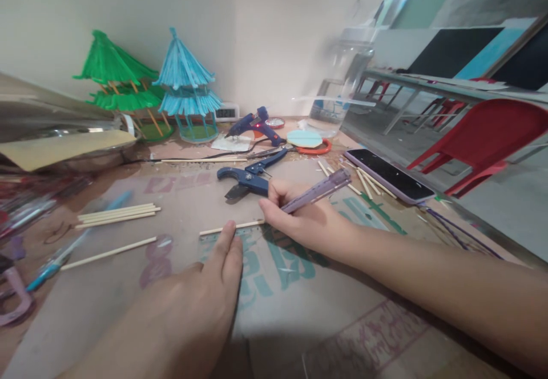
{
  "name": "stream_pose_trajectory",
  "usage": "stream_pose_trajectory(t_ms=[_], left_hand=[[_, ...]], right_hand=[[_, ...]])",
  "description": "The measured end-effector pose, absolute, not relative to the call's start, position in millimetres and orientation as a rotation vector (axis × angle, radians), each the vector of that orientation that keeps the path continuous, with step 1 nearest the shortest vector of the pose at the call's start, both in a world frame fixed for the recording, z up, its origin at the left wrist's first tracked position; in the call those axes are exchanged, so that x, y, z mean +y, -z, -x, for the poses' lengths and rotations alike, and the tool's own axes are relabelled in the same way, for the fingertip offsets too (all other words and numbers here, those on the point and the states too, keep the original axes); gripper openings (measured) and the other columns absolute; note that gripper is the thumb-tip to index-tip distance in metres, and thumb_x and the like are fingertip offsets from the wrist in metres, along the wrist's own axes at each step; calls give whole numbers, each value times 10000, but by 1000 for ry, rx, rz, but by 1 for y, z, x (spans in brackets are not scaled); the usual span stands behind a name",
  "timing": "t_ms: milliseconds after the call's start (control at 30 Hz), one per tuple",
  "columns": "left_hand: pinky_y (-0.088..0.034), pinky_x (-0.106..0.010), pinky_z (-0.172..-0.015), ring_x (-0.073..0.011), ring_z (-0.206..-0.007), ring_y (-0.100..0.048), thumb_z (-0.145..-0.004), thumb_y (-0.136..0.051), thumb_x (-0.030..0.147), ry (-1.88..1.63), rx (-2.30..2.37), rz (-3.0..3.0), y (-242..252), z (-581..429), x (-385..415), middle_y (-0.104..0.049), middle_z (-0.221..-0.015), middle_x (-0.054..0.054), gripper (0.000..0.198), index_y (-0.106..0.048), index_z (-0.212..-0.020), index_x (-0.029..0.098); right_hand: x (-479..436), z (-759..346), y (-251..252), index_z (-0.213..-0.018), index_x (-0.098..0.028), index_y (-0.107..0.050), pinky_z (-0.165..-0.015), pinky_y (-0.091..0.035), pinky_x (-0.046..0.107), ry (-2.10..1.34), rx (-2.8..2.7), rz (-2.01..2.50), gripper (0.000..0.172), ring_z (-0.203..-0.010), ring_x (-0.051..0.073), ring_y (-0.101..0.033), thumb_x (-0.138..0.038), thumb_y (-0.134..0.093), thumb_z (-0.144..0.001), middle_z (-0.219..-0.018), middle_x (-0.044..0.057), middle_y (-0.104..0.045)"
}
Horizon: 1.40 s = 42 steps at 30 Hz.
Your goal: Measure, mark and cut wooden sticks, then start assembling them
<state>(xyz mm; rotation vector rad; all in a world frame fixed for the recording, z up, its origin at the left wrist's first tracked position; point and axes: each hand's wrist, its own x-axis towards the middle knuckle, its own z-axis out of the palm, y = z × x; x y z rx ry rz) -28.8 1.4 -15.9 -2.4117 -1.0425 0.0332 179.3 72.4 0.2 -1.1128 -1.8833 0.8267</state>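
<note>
Soft, even indoor light, brightest on the pale wall [265, 36]; a white glare streak burns the top right corner. The left hand [192, 305] drops a faint shadow toward the near edge of the table [107, 310]. The middle is sharp; the left edge smears into blur, and straight lines bow at the right.

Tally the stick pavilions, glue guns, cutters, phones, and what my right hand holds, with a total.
Stick pavilions: 2, green pavilion and blue pavilion
Glue gun: 1
Cutters: 1
Phone: 1
Purple tool in right hand: 1
Total: 6
</note>
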Motion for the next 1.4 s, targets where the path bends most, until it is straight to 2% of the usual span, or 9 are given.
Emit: stream_pose_trajectory(t_ms=[200,700,867,1000,1100,1200,1267,1333,1400], left_hand=[[-537,-677,-733,-365,-777,-726,-589,-399,3,6,-1016,2354,13,23,3,-613,-1269,-259,762,-563,-1327,97],[-501,-706,-796,-361,-778,-728,-590,-393,-7,-134,-1161,2448,8,21,2,-545,-1352,-256,833,-469,-1410,118],[-569,-577,-789,-330,-829,-733,-694,-363,-9,-295,-1355,2670,-24,15,17,-576,-1357,-199,684,-577,-1318,172],[-577,-405,-827,-252,-997,-693,-716,-308,-75,-71,-1469,2813,-34,21,35,-678,-1228,-86,660,-630,-1195,245],[-548,-402,-855,-237,-968,-676,-762,-326,-71,127,-1440,2812,-26,30,45,-690,-1125,-80,555,-659,-1088,230],[-531,-416,-826,-251,-902,-665,-872,-414,67,229,-1425,2806,-22,35,52,-691,-1017,-89,316,-679,-980,199],[-525,-413,-796,-251,-861,-658,-904,-485,210,415,-1494,2787,-27,37,54,-689,-990,-86,259,-643,-1108,191],[-526,-365,-712,-206,-744,-641,-899,-526,307,678,-1570,2797,-35,38,52,-683,-988,-64,475,-469,-1359,201],[-514,-320,-653,-169,-677,-609,-894,-534,335,896,-1501,2857,-45,40,47,-675,-975,-41,612,-323,-1460,231]], right_hand=[[73,-180,-2,-633,-223,-370,-471,-300,218,-775,-1901,1116,266,-489,91,-395,-290,-489,-861,-531,-62,-426],[76,-180,1,-626,-219,-364,-488,-295,222,-752,-1952,1103,268,-497,88,-385,-279,-494,-853,-537,-71,-399],[76,-182,-16,-729,-202,-483,-535,-357,221,-712,-1913,1056,199,-570,106,-476,-329,-517,-879,-631,-46,-507],[82,-196,-45,-908,-170,-607,-586,-389,229,-460,-2031,997,83,-645,123,-530,-179,-580,-829,-761,-3,-620],[90,-209,-57,-920,-164,-644,-592,-374,239,-225,-2125,1063,129,-650,132,-531,-118,-553,-841,-765,15,-641],[96,-218,-59,-838,-164,-640,-580,-352,251,-66,-2209,1170,92,-613,142,-513,-187,-561,-879,-692,12,-617],[95,-219,-57,-794,-161,-616,-567,-346,252,-12,-2236,1222,139,-595,146,-510,-203,-538,-901,-663,13,-605],[90,-214,-53,-780,-157,-604,-591,-366,260,87,-2303,1163,163,-632,160,-534,-184,-510,-911,-705,39,-624],[80,-204,-49,-795,-148,-608,-637,-393,284,237,-2405,981,181,-714,192,-564,-182,-485,-923,-775,80,-644]])
